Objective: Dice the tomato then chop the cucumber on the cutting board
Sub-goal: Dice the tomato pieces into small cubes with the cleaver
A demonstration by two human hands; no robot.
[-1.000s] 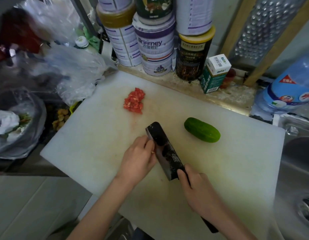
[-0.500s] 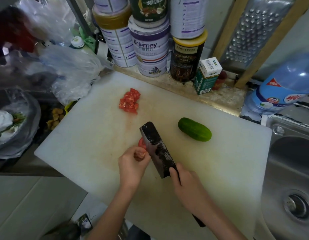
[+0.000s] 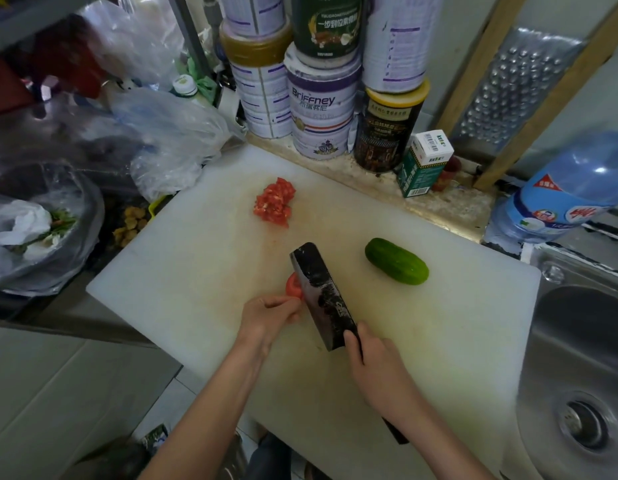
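Change: tomato piece (image 3: 293,285) now peeking out red past the fingertips; a second ago tucked fully under the left hand (image 3: 269,318). Knife (image 3: 321,296) in much the same spot.
Left hand: grip curled on the tomato piece, fingertips right beside the blade.
Right hand (image 3: 373,362): grip clamped round the knife handle, thumb up against the blade.
Tomato bits (image 3: 274,201): small red pile at the far part of the cutting board (image 3: 183,271), well apart from both hands.
Cucumber (image 3: 396,260): whole, lying on the board to the right of the blade tip, not touching it.
Room: bare board left of the left hand and right of the right hand. Sink (image 3: 577,341) just past the right edge, cans (image 3: 318,112) along the far edge, plastic bags (image 3: 169,133) at the far left corner.
Hidden: most of the tomato piece, under fingers and behind the blade; most of the handle, only its end showing below the wrist. Blade on the board or just above: cannot tell.
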